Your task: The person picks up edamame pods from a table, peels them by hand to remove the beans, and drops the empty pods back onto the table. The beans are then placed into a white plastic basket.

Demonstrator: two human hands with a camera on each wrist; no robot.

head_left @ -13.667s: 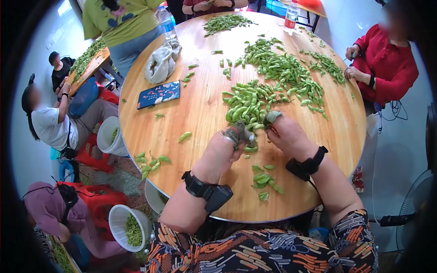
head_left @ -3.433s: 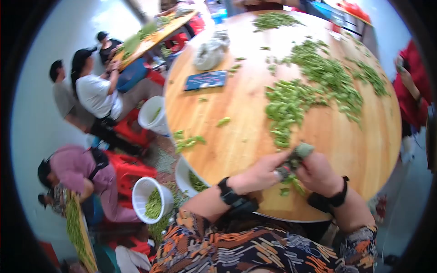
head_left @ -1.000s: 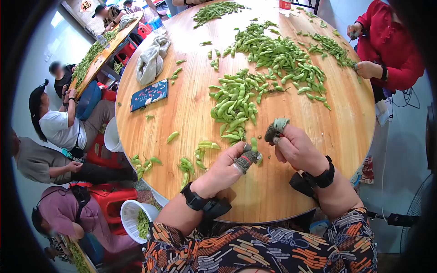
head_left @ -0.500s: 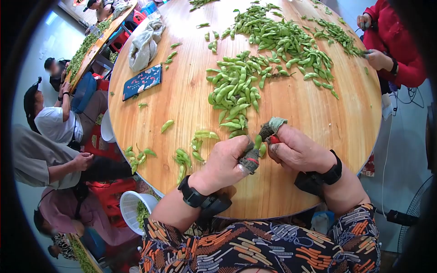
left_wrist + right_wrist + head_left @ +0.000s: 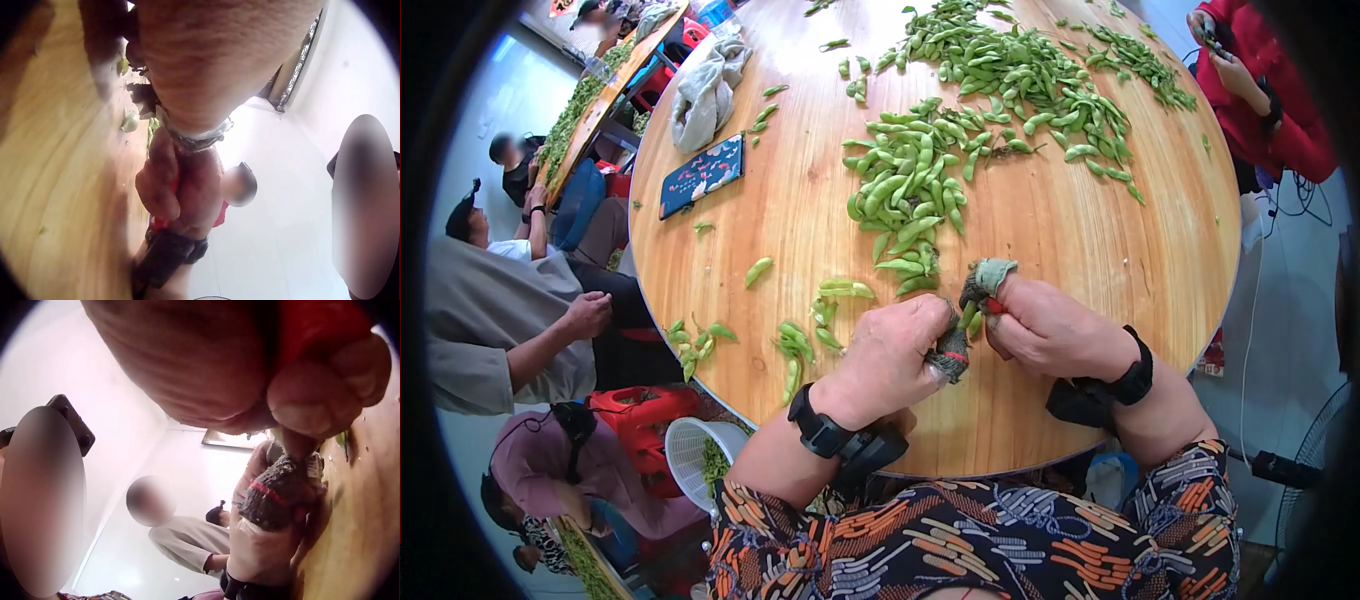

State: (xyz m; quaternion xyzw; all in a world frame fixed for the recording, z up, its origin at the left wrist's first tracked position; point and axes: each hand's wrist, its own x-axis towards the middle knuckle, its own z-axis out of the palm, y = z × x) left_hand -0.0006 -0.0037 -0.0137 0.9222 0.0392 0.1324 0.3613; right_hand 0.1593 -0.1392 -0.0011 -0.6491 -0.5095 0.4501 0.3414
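Observation:
My left hand (image 5: 890, 345), with a grey knitted cover on the thumb, pinches a green soybean pod (image 5: 973, 318) close above the table. My right hand (image 5: 1045, 325) comes up against the pod from the other side, its thumb wrapped in grey-green cloth. In the right wrist view, its fingers curl round a red handle (image 5: 319, 331); the tool's working end is hidden. A heap of soybean pods (image 5: 910, 180) lies just beyond both hands. Left of my left hand are several separate pods (image 5: 795, 343).
The round wooden table (image 5: 780, 250) bears a larger pod heap (image 5: 1020, 75), a blue patterned pouch (image 5: 702, 176) and a grey cloth (image 5: 708, 95). A white basket (image 5: 695, 455) stands below at left. A person in red (image 5: 1270, 110) works at the right edge; others are at left.
My hands have come together around the pod, the right hand moving leftward to it. The head view has shifted slightly, and a person in grey at the left has come closer.

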